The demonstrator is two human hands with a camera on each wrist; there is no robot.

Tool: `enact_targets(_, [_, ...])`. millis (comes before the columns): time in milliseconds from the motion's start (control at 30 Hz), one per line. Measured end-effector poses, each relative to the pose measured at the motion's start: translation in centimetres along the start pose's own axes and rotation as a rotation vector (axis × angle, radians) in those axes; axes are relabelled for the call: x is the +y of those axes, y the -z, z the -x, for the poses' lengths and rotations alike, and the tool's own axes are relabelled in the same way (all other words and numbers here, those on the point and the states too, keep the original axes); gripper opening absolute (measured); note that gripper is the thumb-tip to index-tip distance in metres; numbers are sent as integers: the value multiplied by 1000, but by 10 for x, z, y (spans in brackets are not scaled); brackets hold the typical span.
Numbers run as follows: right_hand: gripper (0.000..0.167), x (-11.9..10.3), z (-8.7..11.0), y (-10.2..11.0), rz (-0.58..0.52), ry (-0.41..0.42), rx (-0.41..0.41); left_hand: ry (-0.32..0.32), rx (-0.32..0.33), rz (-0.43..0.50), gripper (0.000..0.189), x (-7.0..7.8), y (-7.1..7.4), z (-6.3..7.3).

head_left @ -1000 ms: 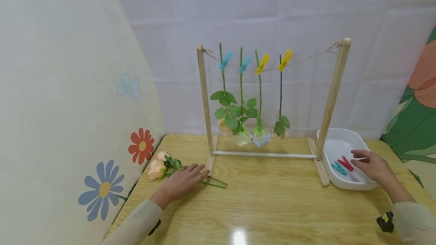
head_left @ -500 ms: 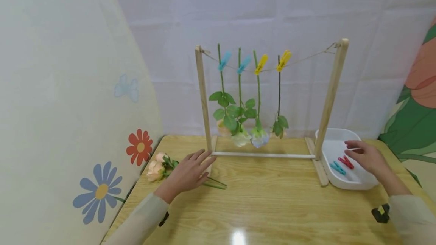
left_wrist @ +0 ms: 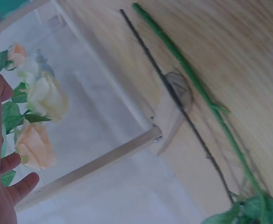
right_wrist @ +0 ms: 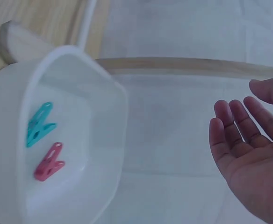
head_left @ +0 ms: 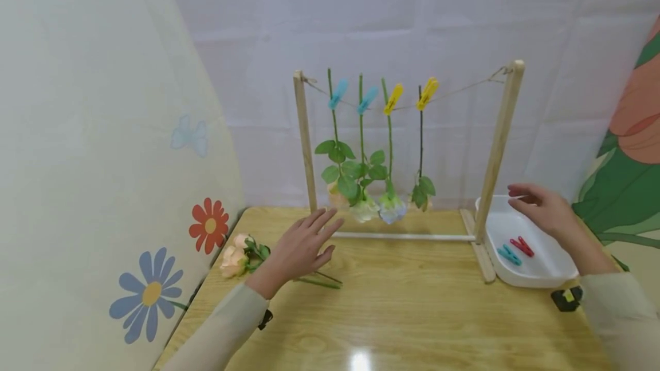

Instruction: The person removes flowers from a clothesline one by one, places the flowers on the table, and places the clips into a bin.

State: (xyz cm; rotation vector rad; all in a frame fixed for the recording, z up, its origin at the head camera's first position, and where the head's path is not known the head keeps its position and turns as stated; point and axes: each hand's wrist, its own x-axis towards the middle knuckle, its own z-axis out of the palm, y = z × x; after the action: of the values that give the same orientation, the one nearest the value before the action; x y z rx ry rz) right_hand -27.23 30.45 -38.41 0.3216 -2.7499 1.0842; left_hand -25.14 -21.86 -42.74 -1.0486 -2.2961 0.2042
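My left hand (head_left: 301, 248) hovers with spread fingers over the stems of two peach roses (head_left: 234, 260) lying on the table, holding nothing. In the left wrist view their bare green stem (left_wrist: 188, 70) and a darker stem (left_wrist: 174, 95) lie side by side. My right hand (head_left: 546, 210), fingers loosely bent and nothing in them, is raised above the white tub (right_wrist: 106, 135). Inside the tub lie a teal clothespin (right_wrist: 40, 125) and a red clothespin (right_wrist: 50, 163). Several flowers hang head down from a string, held by blue clothespins (head_left: 338, 94) and yellow clothespins (head_left: 394, 99).
A wooden rack with a left post (head_left: 304, 142), a right post (head_left: 499, 150) and a low white rod (head_left: 402, 236) stands at the back of the table (head_left: 402, 314). A pale cloth hangs behind it. A flower-printed panel (head_left: 154, 188) borders the left side.
My left hand has risen off the rose stems and moved right and forward. My right hand has lifted up and back from the tub's clothespins, which stay where they were.
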Motion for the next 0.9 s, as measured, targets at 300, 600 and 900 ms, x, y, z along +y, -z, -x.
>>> enact_targets(300, [49,-29,-6,9,-31,18,12,4,52,30,63,2,10,-26])
enact_targets(600, [51,-53,-11,17,-64,-2,11,-13,146,54,67,1,15,-50])
enact_targets(900, [54,-77,-12,24,-193,18,47,17,183,47,62,5,25,-72])
